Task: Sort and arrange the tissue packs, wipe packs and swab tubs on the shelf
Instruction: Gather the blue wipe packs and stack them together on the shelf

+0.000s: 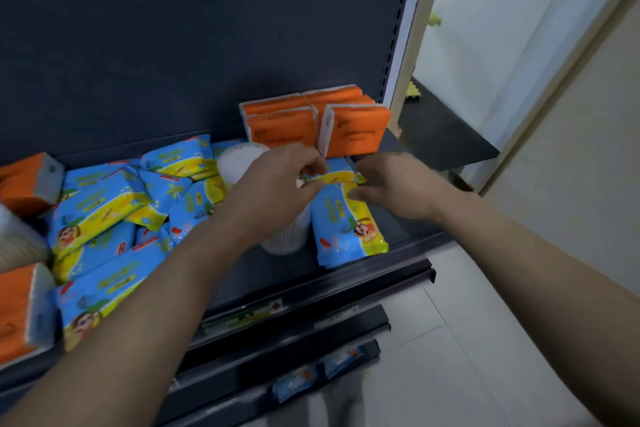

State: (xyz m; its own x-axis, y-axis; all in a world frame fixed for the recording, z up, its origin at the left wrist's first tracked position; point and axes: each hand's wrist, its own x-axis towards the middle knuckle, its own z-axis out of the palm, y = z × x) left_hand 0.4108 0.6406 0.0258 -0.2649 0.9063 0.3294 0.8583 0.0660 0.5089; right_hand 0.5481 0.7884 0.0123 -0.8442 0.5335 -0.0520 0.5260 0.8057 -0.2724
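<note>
Here, left hand (pixel 277 184), right hand (pixel 391 184) on wipe pack (pixel 337 179) edge; bare shelf (pixel 401 222) rightward

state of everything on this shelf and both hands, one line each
left hand: pinches one end of held wipe pack
right hand: holds its other end
held wipe pack: on edge between the hands
flat wipe pack: lying at shelf front
orange tissue packs: upright, stacked at back
wipe pack heap: jumbled, overlapping
swab tub: upright, partly hidden
</note>
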